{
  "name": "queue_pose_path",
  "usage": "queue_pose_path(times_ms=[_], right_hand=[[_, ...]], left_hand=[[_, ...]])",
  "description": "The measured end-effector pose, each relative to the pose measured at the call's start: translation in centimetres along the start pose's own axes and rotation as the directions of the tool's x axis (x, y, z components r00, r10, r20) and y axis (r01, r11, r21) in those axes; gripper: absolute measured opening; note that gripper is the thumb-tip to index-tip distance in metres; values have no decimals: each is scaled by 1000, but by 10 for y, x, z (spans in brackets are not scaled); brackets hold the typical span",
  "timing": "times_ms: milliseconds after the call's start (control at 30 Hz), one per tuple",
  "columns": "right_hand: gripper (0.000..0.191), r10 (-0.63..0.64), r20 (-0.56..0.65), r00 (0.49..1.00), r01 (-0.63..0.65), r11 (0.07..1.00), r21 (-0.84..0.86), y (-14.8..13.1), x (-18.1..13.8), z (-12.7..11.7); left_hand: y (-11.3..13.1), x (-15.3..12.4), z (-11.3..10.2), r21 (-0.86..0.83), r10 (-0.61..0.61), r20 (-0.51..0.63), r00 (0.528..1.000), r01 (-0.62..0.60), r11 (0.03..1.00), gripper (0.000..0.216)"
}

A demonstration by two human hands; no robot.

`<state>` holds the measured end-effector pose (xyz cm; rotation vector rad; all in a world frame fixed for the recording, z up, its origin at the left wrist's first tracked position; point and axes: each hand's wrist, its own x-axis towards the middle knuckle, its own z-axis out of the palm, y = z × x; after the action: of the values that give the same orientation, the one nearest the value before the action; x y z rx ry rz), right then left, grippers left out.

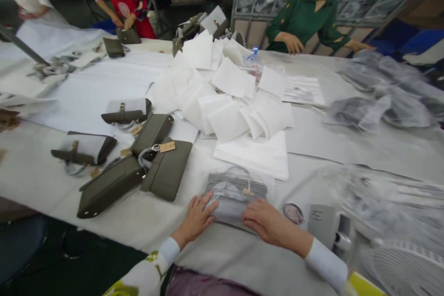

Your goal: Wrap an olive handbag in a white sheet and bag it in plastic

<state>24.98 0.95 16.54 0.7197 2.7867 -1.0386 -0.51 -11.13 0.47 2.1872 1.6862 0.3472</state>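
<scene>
In front of me lies a handbag in a clear plastic bag (227,192), its handle and a tan tag showing through the film. My left hand (197,215) rests on its left side, fingers spread and flat. Curled fingers of my right hand (265,222) press at the lower right of the plastic bag and seem to pinch its film; they are slightly blurred. To the left sit several olive handbags (166,171) with tan tags and wrapped handles, some lying on their sides. Beyond the wrapped one is a heap of white foam sheets (225,115).
A roll of tape (293,213), a grey box (321,222) and a white basket (409,266) stand at right. Clear plastic bags (378,203) spread there, with more plastic (388,88) behind. Across the table are a person in green (305,23) and another in a red apron (121,0).
</scene>
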Motion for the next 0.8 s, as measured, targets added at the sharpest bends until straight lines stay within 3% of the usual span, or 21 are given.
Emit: queue_pose_path(times_ms=[133,300,567,800], right_hand=[[15,-95,130,987,114,983,-144,5,71,0],[9,-38,156,987,73,971,-228,20,120,25],[31,60,120,991,-35,979,-202,34,139,41],[41,227,-82,970,-234,969,-82,51,141,36]], left_hand=[[1,2,-5,-40,-21,45,999,23,999,57],[-1,3,-10,-84,-30,85,996,38,996,60],[13,7,-17,-95,-71,31,997,74,993,55],[22,8,1,-122,-136,-1,991,135,983,43]])
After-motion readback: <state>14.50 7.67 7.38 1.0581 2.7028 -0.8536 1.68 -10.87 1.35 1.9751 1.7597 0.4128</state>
